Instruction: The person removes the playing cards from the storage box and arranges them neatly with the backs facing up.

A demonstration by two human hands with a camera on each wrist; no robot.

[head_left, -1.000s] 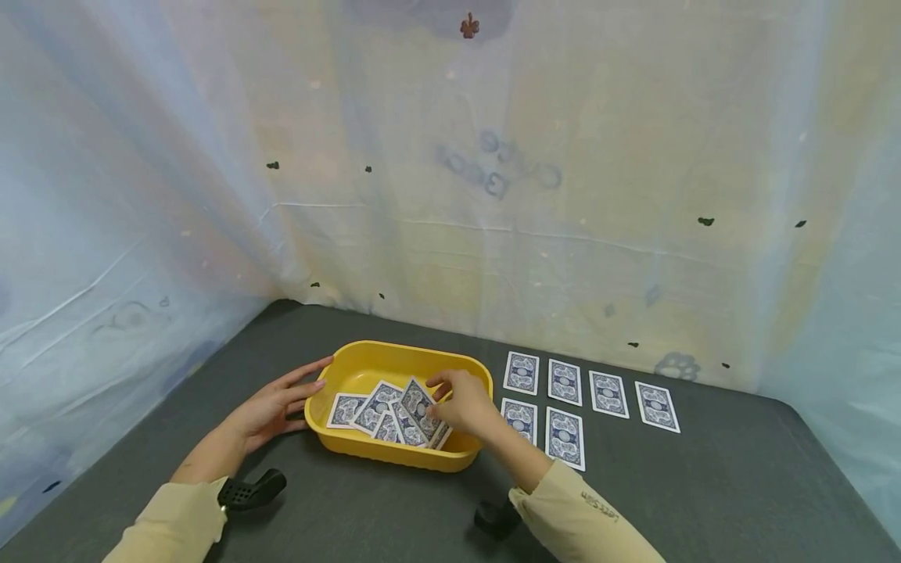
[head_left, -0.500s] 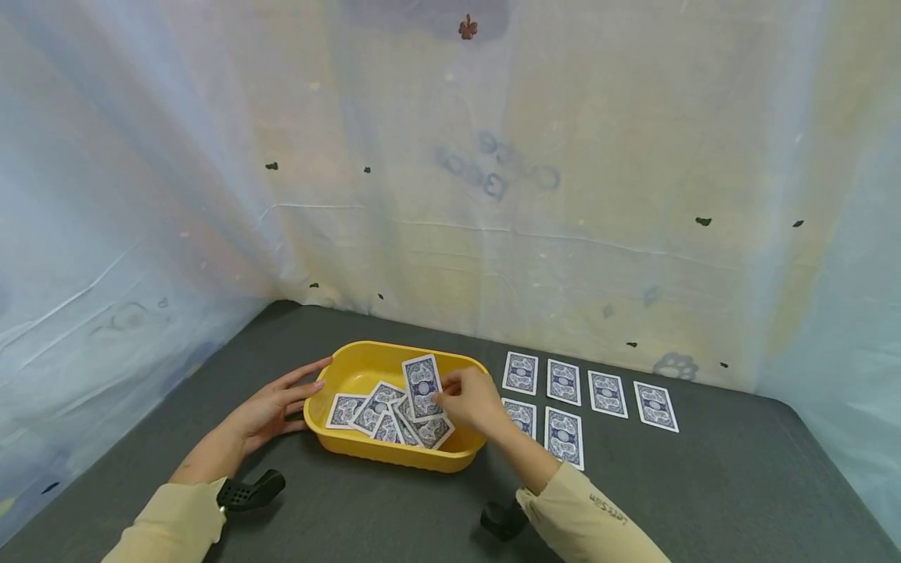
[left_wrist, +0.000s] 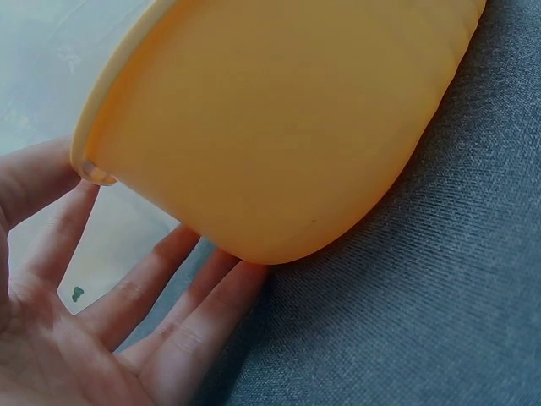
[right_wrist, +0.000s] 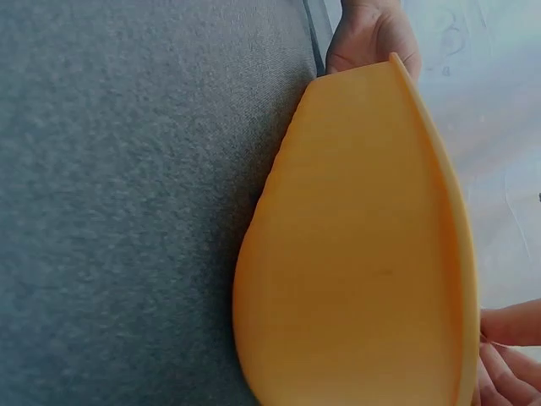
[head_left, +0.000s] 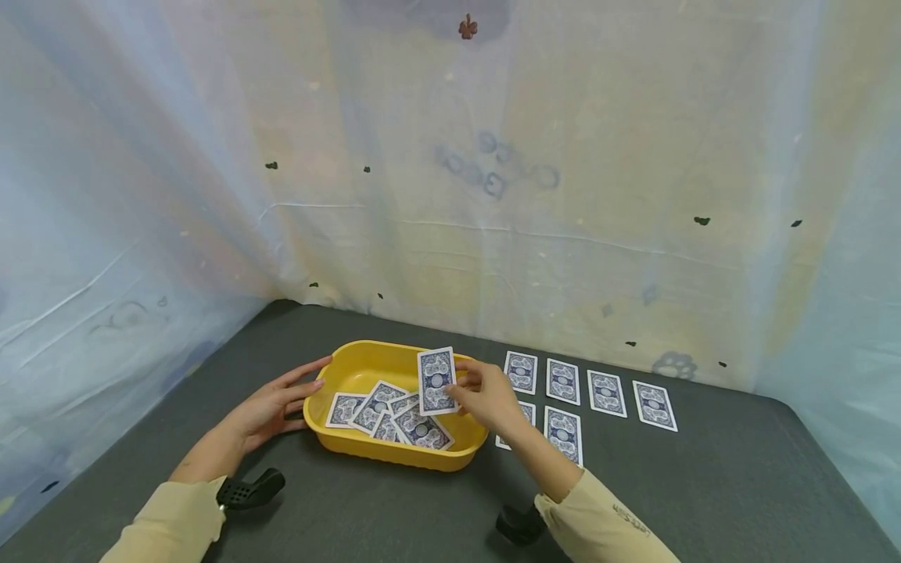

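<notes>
- Head view: I record the right hand (head_left: 487, 396) pinching one patterned card (head_left: 437, 381) by its right edge, tilted up over the right half of the yellow tray (head_left: 373, 361). Loose cards (head_left: 376, 407) overlap along the tray's near side.
- Same view: the tray sits toward the table's (head_left: 352, 516) far-left corner; laid-out cards (head_left: 564, 381) form two rows near the far edge.
- Left wrist view: the left hand (left_wrist: 110, 330) has fingers extended against the tray's end, not clasping; I judge this light bracing adequate.
- Right wrist view: fingers show beyond the rim, card hidden; pinch not verifiable here. I advise gentle edge pressure, avoiding bending, and raising the card's lower edge above the right rim before any sideways travel.
</notes>
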